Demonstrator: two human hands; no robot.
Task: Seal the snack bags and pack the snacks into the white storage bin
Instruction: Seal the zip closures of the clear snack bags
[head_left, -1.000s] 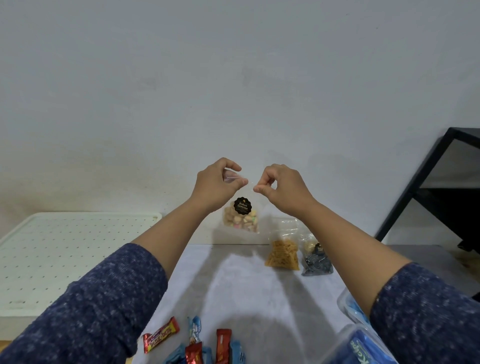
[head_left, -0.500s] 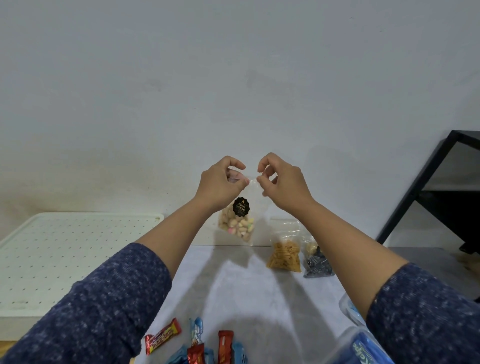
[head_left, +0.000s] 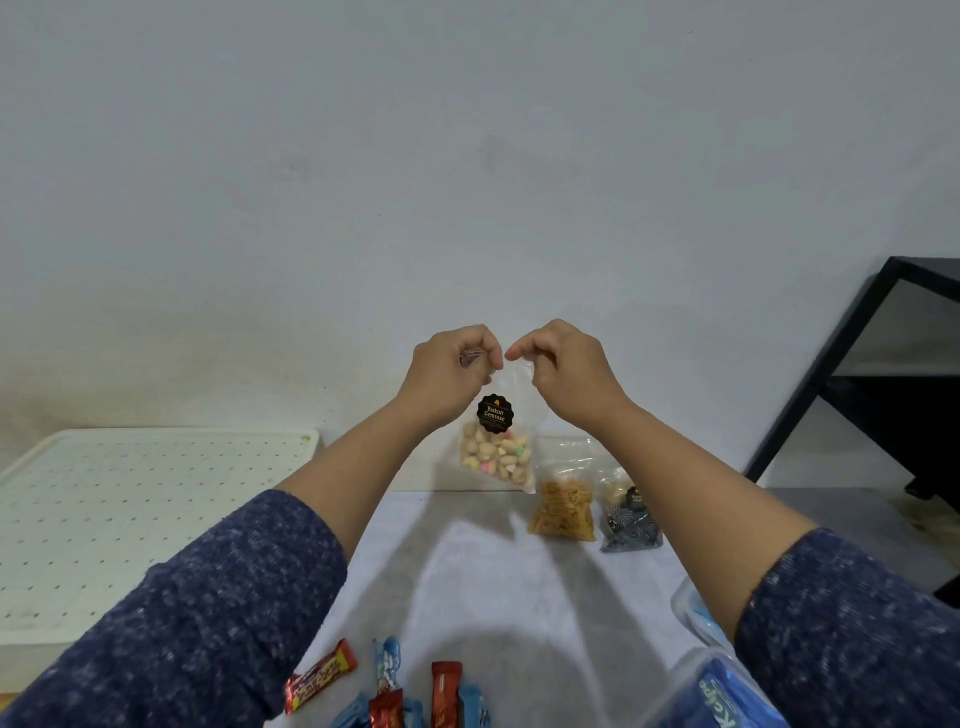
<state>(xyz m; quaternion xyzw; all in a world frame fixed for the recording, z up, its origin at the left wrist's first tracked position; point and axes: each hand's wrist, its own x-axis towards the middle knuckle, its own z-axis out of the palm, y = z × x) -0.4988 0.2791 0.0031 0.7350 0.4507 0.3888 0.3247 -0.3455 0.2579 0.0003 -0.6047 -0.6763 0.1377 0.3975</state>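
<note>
- A clear snack bag (head_left: 496, 447) of pale and pastel biscuits, marked by a round black label reading "Biskuit Gemrose", is held up in the air above the far edge of the table (head_left: 467, 571).
- The bag's top edge is pinched at its left end between the thumb and curled fingers of the left hand (head_left: 449, 376).
- The right end of the same edge is pinched by the right hand (head_left: 563, 371), its fingers curled inward — the two hands are held close together, fingertips nearly meeting.
- Whether the bag's seal is closed cannot be told.
- Two more bags are seen standing on the table just right of and below the held one: an orange snack bag (head_left: 562, 506) and, touching its right side, a dark swirl-patterned bag (head_left: 629, 522).
- At the near edge, wrapped candy bars (head_left: 400, 691) in red, yellow and blue are laid in a loose group.
- At the near right, a clear container (head_left: 691, 603) with blue packets inside is partly covered by the right sleeve.
- A white perforated lid (head_left: 130, 499) is seen at the left, beside the table.
- A black metal shelf frame (head_left: 831, 374) is seen at the far right against the wall.
</note>
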